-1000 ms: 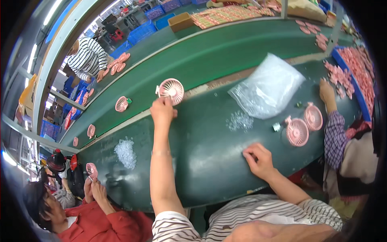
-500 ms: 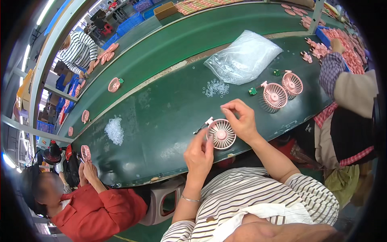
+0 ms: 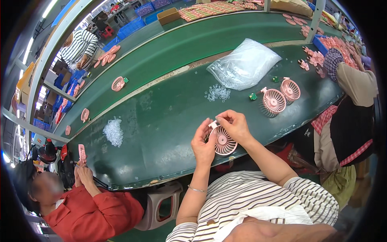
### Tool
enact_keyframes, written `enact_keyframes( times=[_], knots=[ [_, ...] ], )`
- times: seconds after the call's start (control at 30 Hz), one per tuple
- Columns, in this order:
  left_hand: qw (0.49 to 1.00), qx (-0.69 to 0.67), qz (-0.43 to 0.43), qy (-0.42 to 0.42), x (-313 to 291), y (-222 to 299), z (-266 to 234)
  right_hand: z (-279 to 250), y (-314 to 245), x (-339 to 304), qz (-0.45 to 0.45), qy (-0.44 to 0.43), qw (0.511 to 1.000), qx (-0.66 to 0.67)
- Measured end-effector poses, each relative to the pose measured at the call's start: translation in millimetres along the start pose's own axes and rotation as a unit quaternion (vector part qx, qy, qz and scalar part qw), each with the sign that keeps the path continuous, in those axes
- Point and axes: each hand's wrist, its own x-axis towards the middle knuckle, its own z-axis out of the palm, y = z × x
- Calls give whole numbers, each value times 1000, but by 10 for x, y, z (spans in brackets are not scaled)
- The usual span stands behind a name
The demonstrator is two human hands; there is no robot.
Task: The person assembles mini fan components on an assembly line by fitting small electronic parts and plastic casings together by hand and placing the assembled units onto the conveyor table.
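A pink round fan cage with radial slats lies at the table's front edge before me, its white neck pointing away. My left hand closes around the neck's left side, thumb against the cage rim. Thumb and forefinger of my right hand are pinched together at the neck's tip; whatever is between them is too small to make out. Beyond my hands lies a scatter of small clear rings, beside a clear plastic bag filled with more.
Two more fan cages with green circuit boards stand to the right. Another heap of clear rings is on the left. A green conveyor belt carries cages beyond the table. Co-workers sit left, in a red jacket, and right.
My left hand has moved up to the fan's neck and closed on it. My right hand has come down and left, from above the cage to the neck's tip.
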Motion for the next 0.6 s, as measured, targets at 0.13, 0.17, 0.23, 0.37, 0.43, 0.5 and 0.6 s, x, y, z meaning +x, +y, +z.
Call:
enact_keyframes(
  times=[0.13, 0.17, 0.23, 0.37, 0.43, 0.5, 0.6],
  knots=[
    [997, 54, -5, -50, 32, -21, -67, -30, 47, 27, 62, -18, 997, 52],
    [997, 48, -7, -55, 30, -14, -76, -22, 24, 22, 74, -13, 995, 71],
    [997, 39, -10, -59, 19, -5, -79, -15, 0, 16, 89, -9, 992, 87],
    [999, 25, 1, -37, 14, -1, -46, -10, 8, 28, 93, -7, 993, 68],
    [1000, -6, 3, -27, 15, -17, -49, 4, -1, 20, 104, 0, 989, 100],
    [999, 2, 2, -41, 23, -40, -74, 13, -38, 33, 106, -4, 989, 103],
    [999, -16, -3, -36, 21, -30, -83, 18, -52, 25, 110, -9, 988, 105]
  ],
)
